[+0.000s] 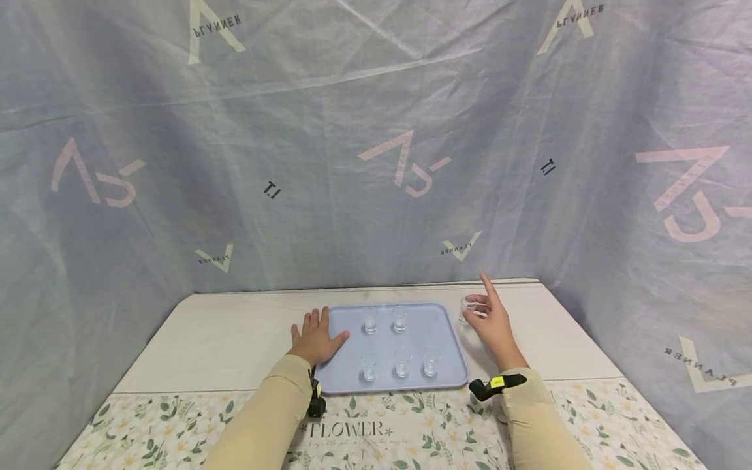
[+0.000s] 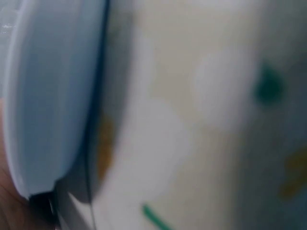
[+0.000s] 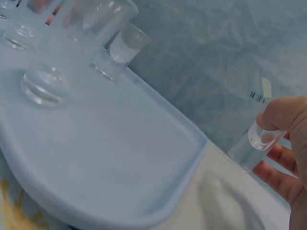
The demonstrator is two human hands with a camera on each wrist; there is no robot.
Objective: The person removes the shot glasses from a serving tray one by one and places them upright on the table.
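Note:
At the right of the pale blue tray (image 1: 384, 385), my right hand (image 1: 496, 326) pinches a small clear shot glass (image 3: 250, 146) between thumb and fingers, with the index finger pointing up and away. The glass is off the tray, beyond its right rim. My left hand (image 1: 315, 341) lies with spread, straight fingers on the tray's left edge. On the tray, two more shot glasses (image 1: 370, 320) form a back row, and three others (image 1: 402, 363) line the front. The left wrist view mostly catches the tray's side (image 2: 53, 96), blurred; little of the hand appears there.
The tray stands on a white tabletop (image 1: 235, 339) whose front part has a floral cloth (image 1: 435, 434). Grey-blue fabric (image 1: 329, 215) hangs behind and at both sides. Each wrist wears a black strap with a small camera (image 1: 482, 390).

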